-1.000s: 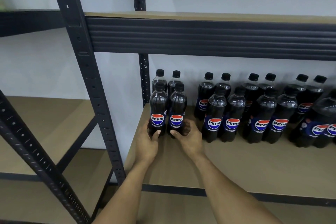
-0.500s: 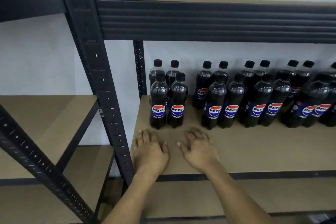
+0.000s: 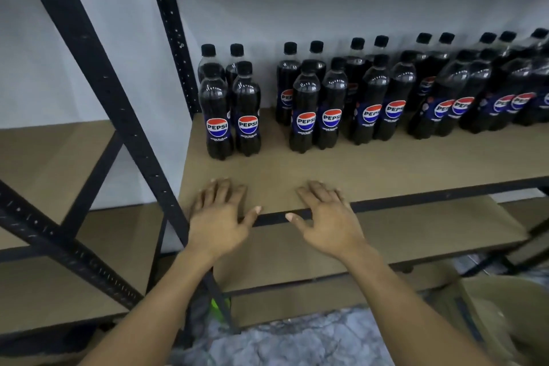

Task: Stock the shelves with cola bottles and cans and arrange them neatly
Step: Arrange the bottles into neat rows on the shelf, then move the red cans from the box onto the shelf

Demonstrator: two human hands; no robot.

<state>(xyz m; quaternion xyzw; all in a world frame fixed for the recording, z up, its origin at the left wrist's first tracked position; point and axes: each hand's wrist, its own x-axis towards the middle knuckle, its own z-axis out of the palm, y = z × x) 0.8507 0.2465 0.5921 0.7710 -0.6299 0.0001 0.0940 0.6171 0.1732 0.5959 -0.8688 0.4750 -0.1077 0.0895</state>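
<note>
Head cam, looking down at a dark metal rack w/ tan board shelves. The left hand and the right hand are palm-down, side by side but apart, at the front edge of the middle shelf. Fingers are loose & slightly spread over the board, thumbs pointing toward each other along the black front rail. Both hold nothing. Can't tell if the palms actually touch the board.

The cola bottles stand upright toward the back of this shelf, well apart from the fingertips. At the left end, next to the rear post, is a block of four. Then a gap, then a two-deep row running off to the right. All have black caps, Pepsi labels facing front.

Below is a lower shelf, then grey mottled floor & a small green thing by the post foot, too blurred to name. Bottom right, a tan box, blurry
</note>
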